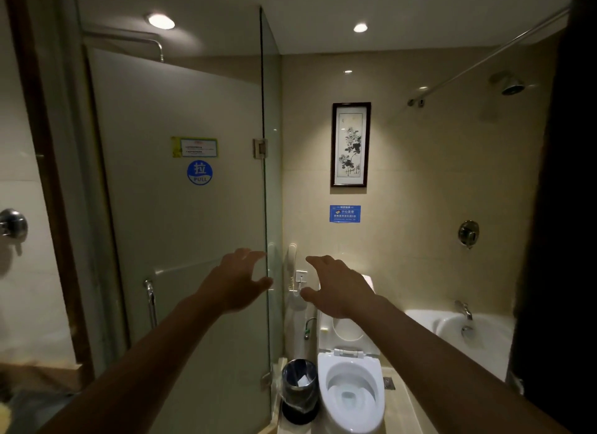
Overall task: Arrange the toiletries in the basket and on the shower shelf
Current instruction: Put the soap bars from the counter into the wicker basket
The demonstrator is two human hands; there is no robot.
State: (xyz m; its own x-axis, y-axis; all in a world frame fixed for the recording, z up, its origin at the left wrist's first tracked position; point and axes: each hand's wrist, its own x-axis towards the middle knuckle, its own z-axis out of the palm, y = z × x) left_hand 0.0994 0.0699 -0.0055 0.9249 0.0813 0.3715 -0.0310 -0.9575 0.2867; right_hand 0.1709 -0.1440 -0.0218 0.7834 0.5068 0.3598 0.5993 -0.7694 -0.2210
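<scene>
Toiletries, basket: unseen | hands (237, 280) (336, 285): both spread, empty

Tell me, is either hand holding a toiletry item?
No, the left hand and right hand both reach forward with spread, empty fingers.

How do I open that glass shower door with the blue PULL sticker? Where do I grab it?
Probably by the upright metal handle low on the glass shower door, well below the PULL sticker. The hinge is on the right edge, so reach from the front, curl a hand round the bar and pull toward you.
</scene>
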